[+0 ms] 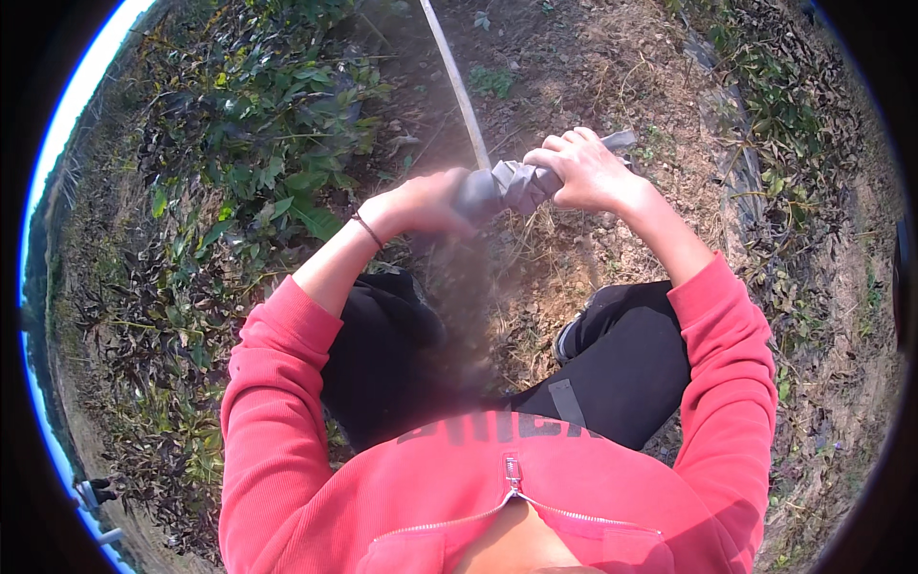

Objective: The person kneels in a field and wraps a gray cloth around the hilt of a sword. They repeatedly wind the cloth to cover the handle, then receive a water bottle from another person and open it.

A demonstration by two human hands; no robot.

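Both my hands are on a bunched roll of grey fabric or sheeting (527, 185), held crosswise in front of me. My left hand (430, 204) closes on its left end and looks slightly blurred. On its right part my right hand (584, 168) is clenched, and a flat grey end (620, 139) sticks out past the fingers. A long, thin pale stick (459, 90) runs from the roll's middle towards the top of the view; its lower end is hidden behind the roll, so I cannot tell whether they are joined.
Leafy green and withered plants (272, 143) grow at the left, with another row (810, 165) at the right. Between them lies stony soil (609, 43) with dry straw. A strip of dusty sheeting (739, 151) borders the right row. My bent legs (617, 366) are below my hands.
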